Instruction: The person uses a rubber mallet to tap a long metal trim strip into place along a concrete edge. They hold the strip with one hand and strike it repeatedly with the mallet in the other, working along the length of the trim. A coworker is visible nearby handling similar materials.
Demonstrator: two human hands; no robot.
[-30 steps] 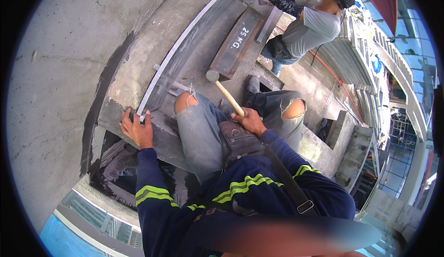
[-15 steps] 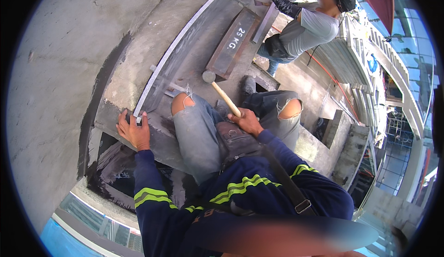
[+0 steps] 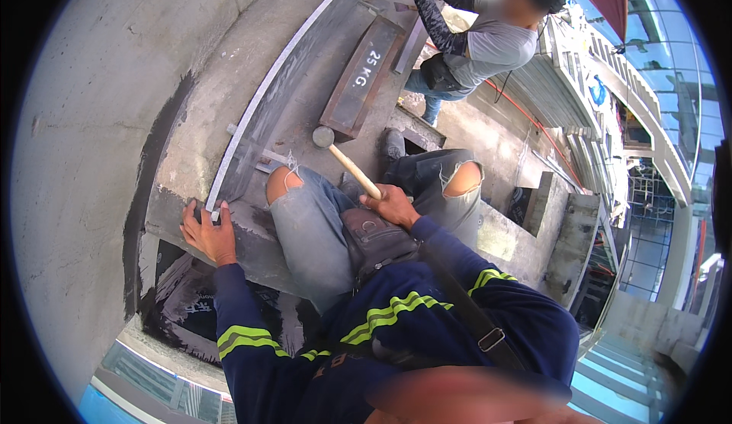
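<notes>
A long dark grey stone slab [image 3: 263, 119] stands on edge along the ledge, its pale speckled top edge running away from me. At its near end is my left hand [image 3: 210, 235], fingers and thumb closed around the corner. A small pale piece [image 3: 215, 216] shows between thumb and fingers; what it is I cannot make out. My right hand [image 3: 394, 206] grips the wooden handle of a mallet [image 3: 352, 171] over my lap. The mallet's round grey head [image 3: 323, 136] points away from me, apart from the slab.
A rusty steel weight box [image 3: 362, 81] with white markings lies beyond my knees. Farther off, a co-worker [image 3: 492, 50] reaches toward the slab's far end. A concrete wall [image 3: 84, 134] rises at left, with a dark opening [image 3: 198, 294] below the ledge. Stacked metal panels [image 3: 545, 73] stand at right.
The whole view has shifted slightly. My left hand stays at the slab's near end and the mallet stays in my right. The co-worker's head and hands have changed position near the far end.
</notes>
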